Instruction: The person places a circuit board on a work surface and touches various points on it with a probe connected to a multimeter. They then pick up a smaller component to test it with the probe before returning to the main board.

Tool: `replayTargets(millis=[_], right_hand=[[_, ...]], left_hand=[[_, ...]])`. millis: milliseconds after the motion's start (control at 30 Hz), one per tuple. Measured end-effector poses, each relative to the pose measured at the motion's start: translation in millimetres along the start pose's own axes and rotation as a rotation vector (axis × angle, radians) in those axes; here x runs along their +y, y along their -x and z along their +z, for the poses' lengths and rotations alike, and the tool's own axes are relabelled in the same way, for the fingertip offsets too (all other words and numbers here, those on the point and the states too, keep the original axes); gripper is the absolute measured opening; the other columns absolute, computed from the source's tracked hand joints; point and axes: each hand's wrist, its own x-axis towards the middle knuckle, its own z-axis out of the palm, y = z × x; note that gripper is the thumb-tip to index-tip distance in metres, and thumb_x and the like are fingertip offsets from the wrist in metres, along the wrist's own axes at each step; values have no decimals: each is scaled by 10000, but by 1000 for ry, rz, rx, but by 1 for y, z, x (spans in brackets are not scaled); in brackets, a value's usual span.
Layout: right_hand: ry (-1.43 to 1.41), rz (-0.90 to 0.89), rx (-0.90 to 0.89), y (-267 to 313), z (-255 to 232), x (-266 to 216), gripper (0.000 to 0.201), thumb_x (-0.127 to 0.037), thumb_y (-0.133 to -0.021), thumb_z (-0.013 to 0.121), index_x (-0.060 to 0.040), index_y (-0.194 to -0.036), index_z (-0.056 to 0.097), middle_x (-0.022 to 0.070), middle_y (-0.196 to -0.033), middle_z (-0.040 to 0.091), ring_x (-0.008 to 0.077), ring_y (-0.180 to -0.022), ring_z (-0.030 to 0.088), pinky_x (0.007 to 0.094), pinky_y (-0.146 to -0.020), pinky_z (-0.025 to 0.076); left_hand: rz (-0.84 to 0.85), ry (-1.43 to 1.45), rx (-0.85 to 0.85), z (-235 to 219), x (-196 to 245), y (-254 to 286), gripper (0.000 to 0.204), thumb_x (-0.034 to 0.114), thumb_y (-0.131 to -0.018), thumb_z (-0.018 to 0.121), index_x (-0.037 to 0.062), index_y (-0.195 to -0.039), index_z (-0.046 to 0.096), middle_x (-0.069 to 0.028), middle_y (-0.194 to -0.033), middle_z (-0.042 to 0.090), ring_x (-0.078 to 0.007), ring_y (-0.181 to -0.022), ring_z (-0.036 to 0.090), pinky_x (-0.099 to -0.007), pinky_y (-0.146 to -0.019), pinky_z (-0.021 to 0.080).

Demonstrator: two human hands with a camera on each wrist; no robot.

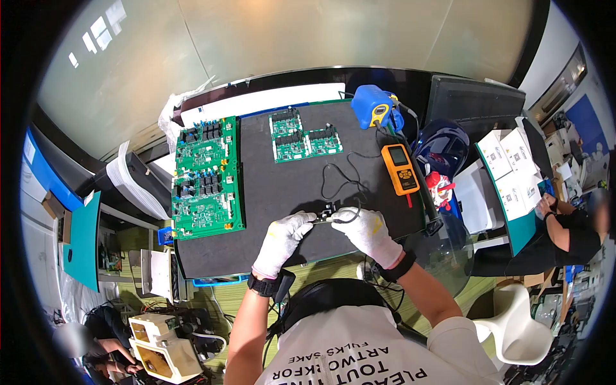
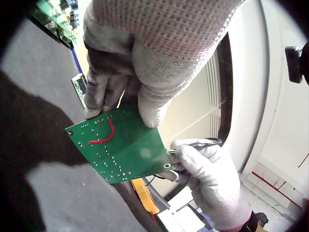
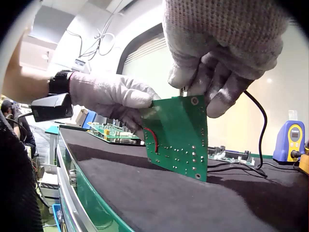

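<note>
A small green circuit board (image 2: 135,150) is held up over the dark mat, its soldered underside showing in both wrist views. A short red wire (image 2: 111,130) curves across that side. My gloved left hand (image 1: 287,239) grips the board by one edge, thumb on the underside. At another edge, my gloved right hand (image 1: 367,234) pinches the metal-tipped plug of a black cable (image 3: 264,123). The metal tip (image 3: 181,92) shows between the right fingers, right at the board's edge. Black parts on the board's upper side show between the hands in the head view.
Larger green boards (image 1: 204,176) lie at the mat's left, and several smaller boards (image 1: 301,138) at the back. An orange meter (image 1: 400,169) and a blue soldering station (image 1: 371,106) stand at the right. A person (image 1: 571,224) sits far right; another is at lower left.
</note>
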Motion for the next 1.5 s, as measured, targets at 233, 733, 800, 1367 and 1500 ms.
replayTargets(millis=[233, 733, 800, 1367, 1500], right_hand=[[-21, -31, 14, -3, -1, -1, 153, -272, -789, 633, -196, -916, 669, -19, -818, 665, 183, -724, 643, 327, -612, 508], [43, -89, 51, -3, -1, -2, 131, -242, -777, 663, -148, -867, 671, 6, -812, 661, 195, -700, 642, 310, -603, 516], [15, -31, -5, -5, -6, -8, 126, -229, -775, 665, -142, -867, 670, 7, -818, 660, 194, -706, 643, 310, -610, 517], [-31, 8, 21, -3, -7, -12, 124, -195, -757, 689, -127, -859, 676, 25, -811, 657, 209, -704, 644, 311, -633, 528], [-12, -9, 25, -1, -6, -11, 128, -213, -764, 683, -136, -865, 677, 21, -828, 657, 206, -717, 645, 312, -629, 526]], left_hand=[[-61, 19, -29, -1, -2, 1, 227, 193, -854, 612, 35, -1011, 655, -158, -967, 663, -282, -936, 642, -330, -817, 500], [-82, -6, -37, 0, -3, 2, 219, 190, -849, 612, 40, -1000, 661, -156, -985, 662, -284, -972, 632, -339, -832, 496], [-75, -1, -35, -1, -2, 2, 219, 192, -850, 611, 42, -1002, 660, -157, -987, 661, -289, -970, 631, -341, -832, 496], [-54, -11, -22, 1, 1, 3, 217, 172, -837, 626, 26, -996, 652, -147, -944, 667, -279, -911, 646, -330, -804, 502], [-45, -7, -15, 2, 0, 4, 207, 162, -835, 626, 23, -987, 651, -144, -940, 668, -271, -891, 652, -320, -781, 508]])
